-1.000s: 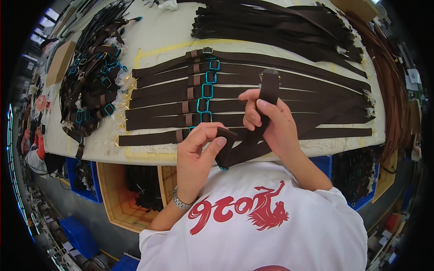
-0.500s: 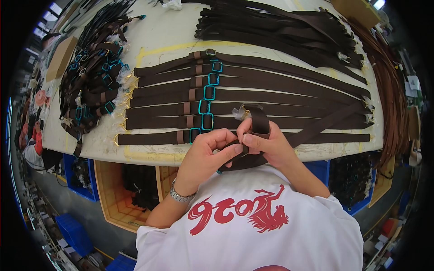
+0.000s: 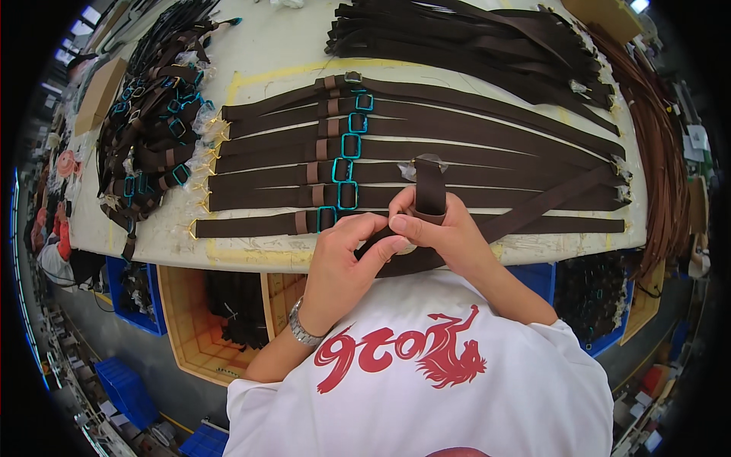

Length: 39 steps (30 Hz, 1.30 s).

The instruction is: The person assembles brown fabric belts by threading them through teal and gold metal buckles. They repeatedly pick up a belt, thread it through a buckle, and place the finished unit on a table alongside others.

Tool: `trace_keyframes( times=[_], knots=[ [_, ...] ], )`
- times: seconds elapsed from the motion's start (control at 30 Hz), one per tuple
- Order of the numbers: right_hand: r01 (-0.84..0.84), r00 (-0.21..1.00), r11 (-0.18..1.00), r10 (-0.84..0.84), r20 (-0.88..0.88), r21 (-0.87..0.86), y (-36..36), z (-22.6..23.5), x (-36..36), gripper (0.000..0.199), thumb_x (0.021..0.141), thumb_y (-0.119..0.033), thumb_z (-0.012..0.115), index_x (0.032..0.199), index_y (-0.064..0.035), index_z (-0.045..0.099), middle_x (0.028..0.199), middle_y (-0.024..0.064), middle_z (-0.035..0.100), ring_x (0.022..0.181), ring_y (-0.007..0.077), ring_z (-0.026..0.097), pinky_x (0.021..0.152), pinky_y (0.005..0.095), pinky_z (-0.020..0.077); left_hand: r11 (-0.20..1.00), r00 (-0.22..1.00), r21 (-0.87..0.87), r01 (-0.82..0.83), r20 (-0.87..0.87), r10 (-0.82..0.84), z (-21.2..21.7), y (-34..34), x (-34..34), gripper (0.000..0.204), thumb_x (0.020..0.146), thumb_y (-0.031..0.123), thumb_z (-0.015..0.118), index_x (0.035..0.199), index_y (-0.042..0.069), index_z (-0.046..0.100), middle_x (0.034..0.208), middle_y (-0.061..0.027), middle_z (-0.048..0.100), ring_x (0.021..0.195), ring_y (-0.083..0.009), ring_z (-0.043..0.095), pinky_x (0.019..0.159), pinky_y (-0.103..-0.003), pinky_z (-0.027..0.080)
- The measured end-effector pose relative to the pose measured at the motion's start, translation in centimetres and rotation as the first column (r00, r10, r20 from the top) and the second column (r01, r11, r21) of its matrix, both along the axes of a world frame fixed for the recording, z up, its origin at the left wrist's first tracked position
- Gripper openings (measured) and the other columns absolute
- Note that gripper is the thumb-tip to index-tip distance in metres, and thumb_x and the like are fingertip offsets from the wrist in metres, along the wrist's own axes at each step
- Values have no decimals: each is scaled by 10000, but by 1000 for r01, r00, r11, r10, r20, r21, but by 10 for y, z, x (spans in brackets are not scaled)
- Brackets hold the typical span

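Close to the table's near edge, my left hand [image 3: 343, 255] and my right hand [image 3: 449, 232] pinch a dark brown webbing strap [image 3: 431, 185] between thumbs and fingers. Its looped end rises from my right hand, with a plastic-wrapped metal fitting [image 3: 426, 163] at the top. The strap's lower part bends below my fingers towards my shirt, and part of it is hidden. Just beyond my hands, several matching straps [image 3: 263, 192] lie side by side, each with a brown keeper loop; most carry a blue-green rectangular buckle [image 3: 347, 196].
A bundle of dark straps [image 3: 457, 38] lies at the far right. On the left is a tangled pile of buckled straps [image 3: 164, 114] beside a cardboard piece [image 3: 101, 95]. Brown cords [image 3: 655, 145] hang over the right edge. Wooden bins [image 3: 179, 320] and blue crates [image 3: 126, 392] stand below.
My hands have shifted slightly, with the looped end now more upright in my right hand. My left fingers have closed in towards the right ones. The laid-out straps appear a little higher in view.
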State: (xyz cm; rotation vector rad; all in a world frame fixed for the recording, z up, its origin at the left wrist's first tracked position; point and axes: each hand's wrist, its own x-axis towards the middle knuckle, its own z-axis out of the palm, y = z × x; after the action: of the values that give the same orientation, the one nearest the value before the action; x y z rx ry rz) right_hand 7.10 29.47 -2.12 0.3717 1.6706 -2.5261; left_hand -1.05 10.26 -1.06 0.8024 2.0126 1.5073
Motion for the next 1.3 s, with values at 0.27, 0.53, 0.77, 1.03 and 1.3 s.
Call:
trace_keyframes(
  times=[0.27,0.53,0.77,1.03,1.3],
  knots=[
    [131,989,936,-145,-21,-327,-3,-4,-8,495,1178,-483,454,1012,-64,657,919,26,620,881,148,574,851,325,493,994,986,44,100,-138,-93,-5,2,3,181,934,152,816,972,-16,760,793,-131,690,788,-305,647,800,-419,518],
    [163,979,969,-182,-92,-185,-34,1,-2,571,1185,-558,366,918,-108,596,1291,144,717,1096,178,640,908,316,501,977,995,198,-78,75,64,-19,19,10,84,988,39,757,1010,-43,754,777,-68,714,649,-123,654,617,-281,525],
    [140,990,954,-128,62,-265,-29,-10,3,534,1192,-554,317,980,-121,549,1315,157,703,1171,187,625,991,349,483,996,997,76,52,-62,-47,-20,11,-1,154,934,73,810,1015,-34,735,787,-130,740,657,-242,679,653,-345,541],
    [115,993,918,-105,48,-379,-37,-5,-2,520,1187,-546,363,1049,-97,583,1312,188,720,1286,241,625,1144,361,430,999,713,46,5,-701,29,-32,9,-2,149,881,130,859,883,61,727,699,-84,688,592,-268,658,547,-379,508],
    [17,1000,920,-9,22,-392,-36,-3,0,638,1197,-539,211,1345,-50,593,1445,203,671,1386,265,602,1188,433,481,1000,713,-1,-15,-701,10,-28,4,5,231,898,121,834,799,68,632,646,-73,624,565,-264,635,531,-404,486]
  ],
)
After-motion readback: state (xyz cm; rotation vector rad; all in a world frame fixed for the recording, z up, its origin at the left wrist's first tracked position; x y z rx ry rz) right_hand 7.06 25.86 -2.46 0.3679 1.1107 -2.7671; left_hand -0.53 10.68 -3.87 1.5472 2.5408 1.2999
